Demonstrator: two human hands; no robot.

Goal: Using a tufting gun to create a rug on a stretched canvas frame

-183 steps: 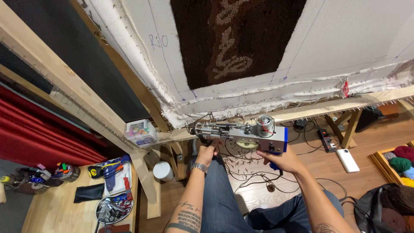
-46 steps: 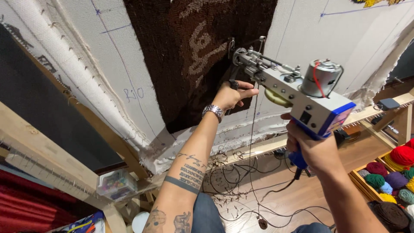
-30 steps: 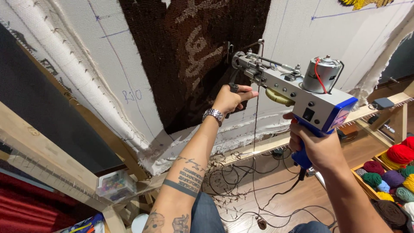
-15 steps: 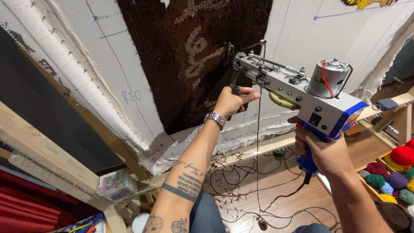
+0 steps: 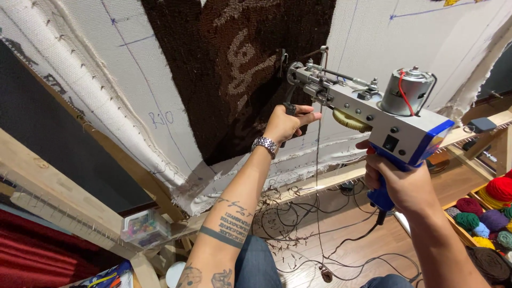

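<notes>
One broad sheet of white backing cloth (image 5: 106,80) fills the upper frame, stretched over a wooden frame (image 5: 58,186) that runs from 9 o'clock down toward 6 o'clock. On the cloth, from 12 o'clock toward the centre, sits a dark brown tufted patch (image 5: 213,80) with a lighter tan looping figure worked into it. Blue pen lines cross the bare cloth at 11 o'clock and 1 o'clock.

At 3 o'clock of centre is the tufting gun (image 5: 373,114), a silver and blue machine with a round grey motor on top and a red wire; its needle end points toward 10 o'clock and meets the brown patch near the middle of the frame. The right hand (image 5: 397,184), at 4 o'clock, is clenched around the gun's blue rear handle. The left hand (image 5: 285,124), at centre, is wrapped around the black front grip just below the needle end, with a metal watch (image 5: 265,145) on its wrist and tattoos along the forearm.

A thin strand of yarn (image 5: 317,176) hangs straight down from the gun toward 6 o'clock, over loose cords on the wooden floor (image 5: 346,250). Yarn balls (image 5: 488,213) in red, purple, green and brown sit in a bin at 4 o'clock. A small clear box (image 5: 145,228) of coloured bits rests on the frame at 7 o'clock.
</notes>
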